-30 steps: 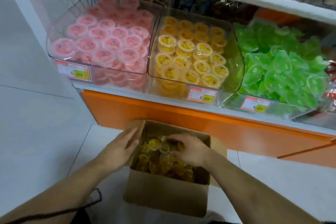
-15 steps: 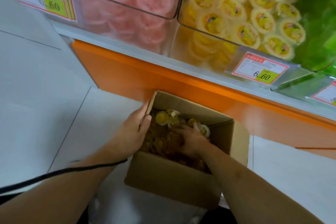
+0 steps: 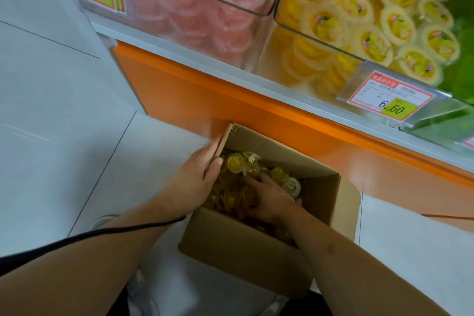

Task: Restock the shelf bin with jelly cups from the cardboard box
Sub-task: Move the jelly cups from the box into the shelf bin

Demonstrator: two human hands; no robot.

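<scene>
An open cardboard box (image 3: 246, 259) stands on the floor below the shelf, partly filled with yellow jelly cups (image 3: 234, 161). My left hand (image 3: 195, 182) holds the box's left wall, thumb inside and fingers outside. Inside the box, my right hand (image 3: 269, 197) lies on the pile with its fingers curled round some of the cups. On the shelf above, at the upper right, a clear bin (image 3: 307, 36) holds rows of yellow jelly cups (image 3: 323, 23).
A clear bin of pink jelly cups (image 3: 213, 7) sits left of the yellow one, with green cups (image 3: 464, 41) at the far right. Price tags (image 3: 389, 97) hang on the shelf edge. An orange base panel (image 3: 230, 100) runs behind the box. A black cable (image 3: 102, 233) crosses my left forearm.
The view has tipped down and closer to the box. My right hand has pushed deeper into the cups. My left hand has stayed on the box's left wall.
</scene>
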